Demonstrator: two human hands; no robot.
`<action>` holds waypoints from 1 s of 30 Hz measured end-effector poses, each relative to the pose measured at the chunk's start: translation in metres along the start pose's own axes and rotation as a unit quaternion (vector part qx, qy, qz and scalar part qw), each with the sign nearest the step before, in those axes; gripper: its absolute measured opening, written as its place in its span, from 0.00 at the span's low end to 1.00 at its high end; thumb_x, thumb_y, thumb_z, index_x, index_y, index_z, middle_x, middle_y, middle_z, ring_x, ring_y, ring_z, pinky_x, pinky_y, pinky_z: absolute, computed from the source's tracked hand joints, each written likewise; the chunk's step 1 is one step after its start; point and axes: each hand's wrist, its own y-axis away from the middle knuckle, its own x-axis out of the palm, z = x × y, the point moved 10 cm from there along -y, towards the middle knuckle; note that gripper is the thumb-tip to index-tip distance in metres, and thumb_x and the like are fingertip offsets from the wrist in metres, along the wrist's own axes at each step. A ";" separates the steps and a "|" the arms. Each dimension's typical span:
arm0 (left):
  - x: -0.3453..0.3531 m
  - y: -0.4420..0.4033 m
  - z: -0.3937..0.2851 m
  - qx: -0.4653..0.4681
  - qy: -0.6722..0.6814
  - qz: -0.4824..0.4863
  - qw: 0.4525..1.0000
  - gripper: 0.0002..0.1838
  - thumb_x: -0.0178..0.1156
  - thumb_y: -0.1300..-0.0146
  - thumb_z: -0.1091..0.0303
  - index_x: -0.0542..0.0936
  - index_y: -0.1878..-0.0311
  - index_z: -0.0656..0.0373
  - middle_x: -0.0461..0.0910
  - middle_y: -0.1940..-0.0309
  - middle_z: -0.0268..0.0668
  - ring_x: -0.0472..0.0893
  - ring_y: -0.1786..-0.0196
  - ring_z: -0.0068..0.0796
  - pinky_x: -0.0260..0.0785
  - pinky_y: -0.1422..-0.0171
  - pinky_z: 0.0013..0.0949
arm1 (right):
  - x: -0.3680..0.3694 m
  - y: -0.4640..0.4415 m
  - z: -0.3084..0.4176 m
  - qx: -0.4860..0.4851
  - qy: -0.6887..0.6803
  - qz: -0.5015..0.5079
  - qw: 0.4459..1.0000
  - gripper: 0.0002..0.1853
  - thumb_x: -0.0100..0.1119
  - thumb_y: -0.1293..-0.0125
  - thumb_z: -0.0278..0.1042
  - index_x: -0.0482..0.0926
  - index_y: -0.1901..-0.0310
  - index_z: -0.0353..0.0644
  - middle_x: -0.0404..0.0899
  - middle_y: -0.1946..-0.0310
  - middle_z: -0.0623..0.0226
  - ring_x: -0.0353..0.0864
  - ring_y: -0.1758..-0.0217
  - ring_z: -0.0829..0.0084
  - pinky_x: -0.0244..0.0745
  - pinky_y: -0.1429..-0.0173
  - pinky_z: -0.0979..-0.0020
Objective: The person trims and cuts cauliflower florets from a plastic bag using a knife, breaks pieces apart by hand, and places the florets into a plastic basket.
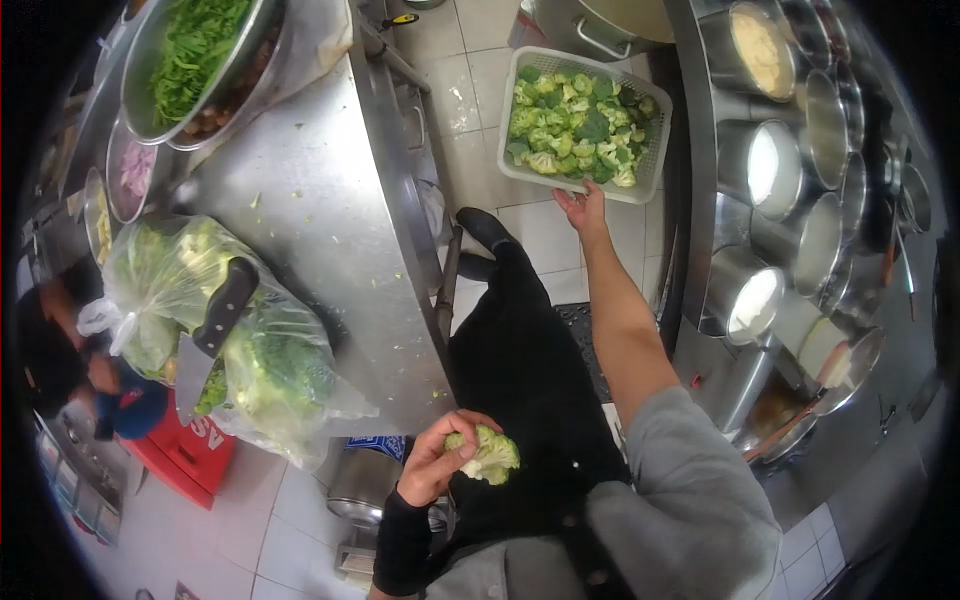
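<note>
- Head view. Left hand (445, 455) low in the scene, just beside the steel worktable (345, 230); thumb and fingers closed around a broccoli floret (490, 458), its green crown facing outward.
- Right arm stretched well forward. Right hand (582, 205) touches the near rim of a pale perforated plastic basket (655, 155), fingers partly curled; can't tell whether they grip it.
- Cut broccoli pieces (570, 125) fill much of the basket. It sits beside a large handled pot (600, 35); its support is hidden.
- On the worktable: clear plastic bags (290, 350) with broccoli inside. A black-handled knife (228, 305) lies across them, broad blade angled down. Green scraps dot the steel.
- Farther up the worktable, a steel bowl of chopped greens (200, 60).
- Opposite side: rows of steel containers, one with white contents (765, 165).
- Another person (60, 330) at the far left, beyond the bags.
</note>
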 end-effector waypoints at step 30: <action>-0.004 0.023 0.016 0.025 -0.039 -0.061 0.997 0.10 0.62 0.17 0.62 0.74 0.52 0.57 0.86 0.66 0.50 0.91 0.65 0.47 0.88 0.61 0.44 | -0.173 0.226 0.021 -0.060 0.154 0.099 0.981 0.22 0.58 0.40 0.13 0.75 0.42 0.30 0.81 0.52 0.59 0.86 0.54 0.61 0.87 0.51 0.58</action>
